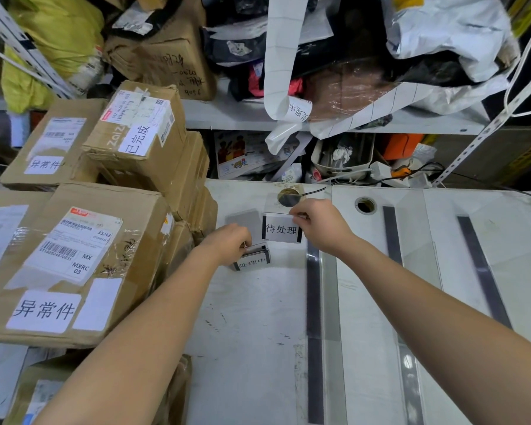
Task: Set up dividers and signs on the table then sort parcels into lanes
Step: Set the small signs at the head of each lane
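Bare hands pinch flat signs: left hand [229, 240] a stack [253, 259], right hand [319, 223] one clear rectangular sign [281, 230]

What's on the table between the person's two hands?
In the head view, only the 待处理 sign, held by the right hand; the left hand holds the sign stack.

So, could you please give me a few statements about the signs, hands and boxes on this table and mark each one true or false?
1. The right hand holds the sign reading 待处理 by its top edge. True.
2. The left hand is lifting a cardboard box. False: it rests on the stack of signs, topmost reading 处理中.
3. The cardboard boxes are piled on the left of the table. True.
4. The clear dividers lie flat in a stack. False: they stand upright in dark strips.
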The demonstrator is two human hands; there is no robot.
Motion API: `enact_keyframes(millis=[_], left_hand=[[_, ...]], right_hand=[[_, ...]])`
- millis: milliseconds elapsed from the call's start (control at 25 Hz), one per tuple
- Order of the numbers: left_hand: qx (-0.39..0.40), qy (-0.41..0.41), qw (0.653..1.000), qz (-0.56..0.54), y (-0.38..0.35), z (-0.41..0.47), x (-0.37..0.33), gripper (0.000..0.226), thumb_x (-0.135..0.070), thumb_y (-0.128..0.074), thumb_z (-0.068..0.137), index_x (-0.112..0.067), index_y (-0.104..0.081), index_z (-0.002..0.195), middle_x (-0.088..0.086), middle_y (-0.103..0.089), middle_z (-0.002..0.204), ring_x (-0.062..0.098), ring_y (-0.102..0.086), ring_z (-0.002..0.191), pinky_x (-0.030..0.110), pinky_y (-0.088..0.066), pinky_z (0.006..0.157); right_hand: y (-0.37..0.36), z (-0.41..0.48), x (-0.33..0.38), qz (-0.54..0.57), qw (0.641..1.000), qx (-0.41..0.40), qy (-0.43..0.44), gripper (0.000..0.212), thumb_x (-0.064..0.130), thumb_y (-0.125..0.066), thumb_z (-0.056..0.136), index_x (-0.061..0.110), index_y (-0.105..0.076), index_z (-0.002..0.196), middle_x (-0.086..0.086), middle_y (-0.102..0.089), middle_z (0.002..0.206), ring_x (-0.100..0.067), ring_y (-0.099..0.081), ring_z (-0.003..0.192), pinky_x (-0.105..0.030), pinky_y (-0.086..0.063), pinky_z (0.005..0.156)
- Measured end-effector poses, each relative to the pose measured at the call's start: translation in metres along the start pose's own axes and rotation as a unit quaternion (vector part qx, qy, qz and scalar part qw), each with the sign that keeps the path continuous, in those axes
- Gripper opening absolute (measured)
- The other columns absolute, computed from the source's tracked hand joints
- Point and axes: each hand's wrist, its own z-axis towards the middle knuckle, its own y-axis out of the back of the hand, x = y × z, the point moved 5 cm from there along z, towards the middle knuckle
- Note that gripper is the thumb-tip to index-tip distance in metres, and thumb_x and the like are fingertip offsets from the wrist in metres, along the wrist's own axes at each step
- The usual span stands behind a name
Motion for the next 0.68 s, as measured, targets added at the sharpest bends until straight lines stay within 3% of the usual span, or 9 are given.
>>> enact_keyframes(millis=[120,280,360,440,680], left_hand=[[0.027,0.017,0.999,0.035,-0.007,-0.003,0.011,0.015,0.000,-0.060,0.083,-0.008,-0.064,0.071,0.009,-0.064,0.073,0.027,-0.055,0.070,0.035,-0.043,0.058],[0.028,0.040,0.998,0.044,-0.010,-0.012,0.019,0.018,0.002,-0.062,0.079,-0.012,-0.069,0.072,0.009,-0.070,0.079,0.024,-0.052,0.063,0.035,-0.045,0.055],[0.001,0.051,0.998,0.033,0.002,-0.018,0.014,0.022,0.001,-0.062,0.080,-0.019,-0.071,0.076,0.003,-0.069,0.084,0.024,-0.058,0.072,0.038,-0.054,0.065],[-0.035,0.068,0.997,0.011,0.017,-0.022,0.010,0.027,0.000,-0.061,0.085,-0.021,-0.076,0.093,0.001,-0.069,0.097,0.026,-0.065,0.086,0.039,-0.058,0.075],[-0.151,0.105,0.981,-0.054,0.048,-0.025,0.007,0.030,-0.005,-0.058,0.095,-0.024,-0.071,0.115,0.006,-0.068,0.112,0.031,-0.063,0.105,0.043,-0.054,0.085]], right_hand=[[-0.005,0.000,0.000,-0.001,1.000,0.006,-0.004,0.016,0.012,-0.063,0.096,0.010,-0.077,0.103,-0.009,-0.074,0.101,-0.029,-0.064,0.097,-0.043,-0.054,0.083],[-0.010,0.000,-0.001,-0.007,1.000,0.013,-0.005,0.016,0.011,-0.063,0.095,0.008,-0.077,0.102,-0.011,-0.074,0.102,-0.030,-0.064,0.097,-0.045,-0.054,0.083],[-0.011,0.001,-0.002,-0.007,1.000,0.017,-0.007,0.015,0.011,-0.063,0.095,0.008,-0.077,0.101,-0.010,-0.074,0.102,-0.030,-0.064,0.097,-0.046,-0.054,0.083],[-0.011,0.002,-0.002,-0.009,1.000,0.016,-0.013,0.016,0.013,-0.063,0.096,0.010,-0.077,0.104,-0.008,-0.074,0.104,-0.029,-0.064,0.099,-0.044,-0.054,0.083],[-0.018,0.008,-0.011,-0.036,0.998,0.034,-0.043,0.017,0.012,-0.060,0.095,0.012,-0.077,0.098,-0.008,-0.074,0.100,-0.030,-0.065,0.095,-0.045,-0.056,0.079]])
